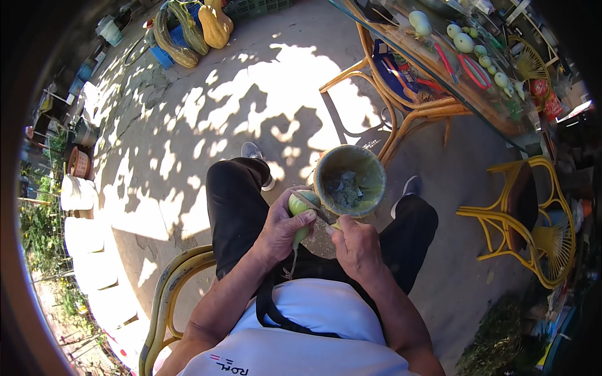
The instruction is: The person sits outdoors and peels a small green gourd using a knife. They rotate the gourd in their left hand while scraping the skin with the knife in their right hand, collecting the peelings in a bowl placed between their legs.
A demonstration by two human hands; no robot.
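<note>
In my left hand (277,230) is a small green bottle gourd (301,203), its thin dry stem (295,263) hanging toward my lap. The thumb presses across the gourd's waist. My right hand (358,245) grips the light-coloured handle of a small knife (323,215). Its dark blade reaches left to the gourd's side; the fingers and gourd hide part of the edge, so I cannot tell how deep it sits. Just beyond both hands stands a round bucket (322,188) between my knees, with greyish-green scrapings (347,189) at its bottom.
At upper right, a glass-topped rattan table (475,115) carries several small gourds (463,42) and red-handled scissors (475,71). A rattan chair (517,221) stands at right. Large squashes (214,26) lie on a blue crate (162,57) at upper left. White containers (84,234) line the left.
</note>
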